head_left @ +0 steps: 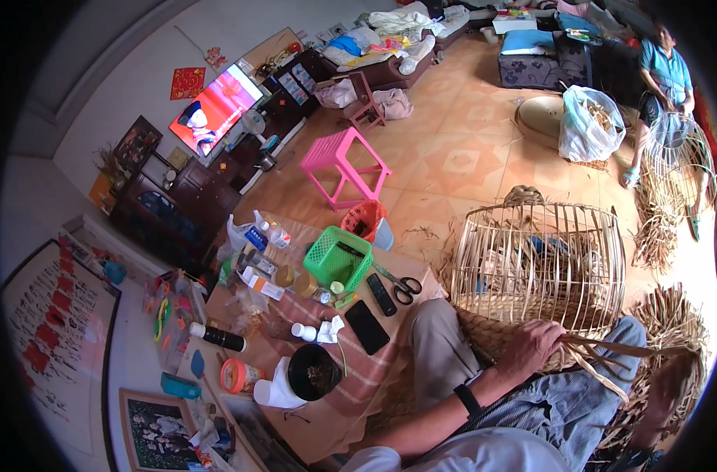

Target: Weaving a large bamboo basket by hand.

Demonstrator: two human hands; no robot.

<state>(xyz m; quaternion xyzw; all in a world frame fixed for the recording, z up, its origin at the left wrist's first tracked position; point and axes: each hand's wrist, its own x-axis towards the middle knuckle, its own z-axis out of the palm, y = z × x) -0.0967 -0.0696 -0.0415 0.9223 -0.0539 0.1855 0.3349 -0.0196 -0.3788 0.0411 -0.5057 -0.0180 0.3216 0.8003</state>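
A half-woven basket (541,267) rests on its side against my lap. Its upper part is a cage of bare pale ribs, and braided brown straw is worked round the part nearest me. My left hand (532,344), with a black band at the wrist, is closed at the woven edge, pinching straw strands (598,358) that stick out to the right. One twisted strand runs tautly across to my right hand (670,393), which is dark and blurred at the right side. That hand appears closed round the strand's far end, its fingers indistinct.
Loose straw (673,315) is heaped at my right. On my left stands a table with a green plastic basket (337,259), scissors (404,288), a phone (366,327) and a black bowl (314,373). Beyond are a pink stool (344,165) and a seated person (664,75) with another ribbed frame.
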